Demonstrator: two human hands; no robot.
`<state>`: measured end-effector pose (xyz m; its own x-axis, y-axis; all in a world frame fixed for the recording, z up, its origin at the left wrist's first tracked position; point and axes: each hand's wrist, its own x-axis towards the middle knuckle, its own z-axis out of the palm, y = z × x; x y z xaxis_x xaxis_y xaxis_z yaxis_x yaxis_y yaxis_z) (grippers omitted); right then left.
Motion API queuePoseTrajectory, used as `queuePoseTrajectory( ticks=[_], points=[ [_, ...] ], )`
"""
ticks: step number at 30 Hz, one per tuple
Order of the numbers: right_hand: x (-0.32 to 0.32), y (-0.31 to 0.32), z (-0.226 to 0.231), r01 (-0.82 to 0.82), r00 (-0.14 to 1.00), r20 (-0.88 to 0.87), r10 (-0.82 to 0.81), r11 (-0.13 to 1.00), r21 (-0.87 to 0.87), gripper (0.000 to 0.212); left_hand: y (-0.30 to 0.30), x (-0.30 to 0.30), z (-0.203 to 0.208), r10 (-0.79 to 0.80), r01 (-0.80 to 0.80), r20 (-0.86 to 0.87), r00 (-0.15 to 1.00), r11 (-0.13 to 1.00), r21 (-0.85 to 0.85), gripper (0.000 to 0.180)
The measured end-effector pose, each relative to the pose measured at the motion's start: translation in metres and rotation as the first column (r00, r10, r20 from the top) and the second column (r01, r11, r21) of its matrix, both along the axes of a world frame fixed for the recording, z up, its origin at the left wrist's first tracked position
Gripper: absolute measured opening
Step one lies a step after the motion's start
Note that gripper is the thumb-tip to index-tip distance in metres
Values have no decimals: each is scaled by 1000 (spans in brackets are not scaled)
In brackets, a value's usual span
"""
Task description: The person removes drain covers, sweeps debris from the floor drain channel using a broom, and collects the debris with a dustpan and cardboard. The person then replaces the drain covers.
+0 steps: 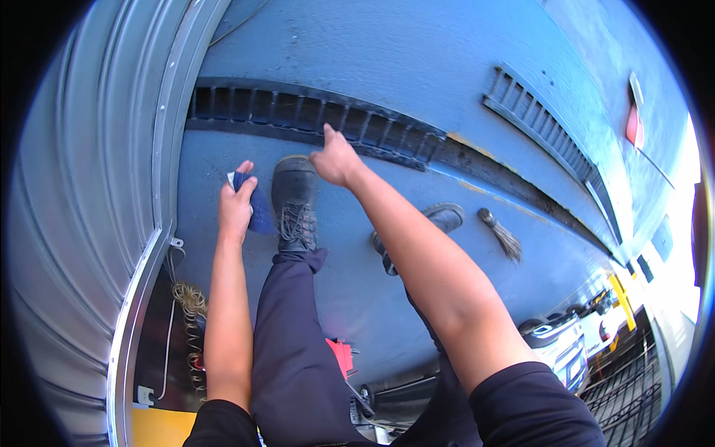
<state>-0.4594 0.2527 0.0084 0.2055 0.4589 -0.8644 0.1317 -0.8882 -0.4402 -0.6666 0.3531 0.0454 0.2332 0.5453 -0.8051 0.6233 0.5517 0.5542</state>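
Over the drain channel (488,171), one grate (344,119) lies on, a second grate (547,123) still off; left hand (237,205) grips blue cloth (261,217), right hand (340,160), seemingly empty, points.

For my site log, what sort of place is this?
Likely a vehicle workshop or garage: there's a white vehicle, a coiled hose and a grated drain in the blue-painted floor.

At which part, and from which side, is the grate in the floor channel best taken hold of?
Probably by a middle crossbar of the grate, from above: gaps on both sides leave room to hook it, while the long rails lie along the channel.
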Motion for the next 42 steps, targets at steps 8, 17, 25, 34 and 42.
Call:
queuePoseTrajectory(
  ticks=[8,17,25,34,42],
  points=[
    [47,-216,114,-88,996,-27,84,968,-237,45,-50,-45,109,-207,201,-143,968,978,-58,36],
    [146,-359,271,335,938,39,-344,874,-351,40,-160,-247,316,84,-154,-496,864,983,-103,22],
    [158,-276,400,178,980,-63,-190,971,-157,39,-287,-283,432,496,-540,-332,803,840,-53,11],
    [67,-204,430,-144,990,-46,137,929,-341,38,-217,-308,412,462,-464,45,886,877,123,17],
    [-164,-115,461,-580,815,-133,565,785,-217,39,-215,-414,363,717,-723,109,689,690,32,23]
  ],
)
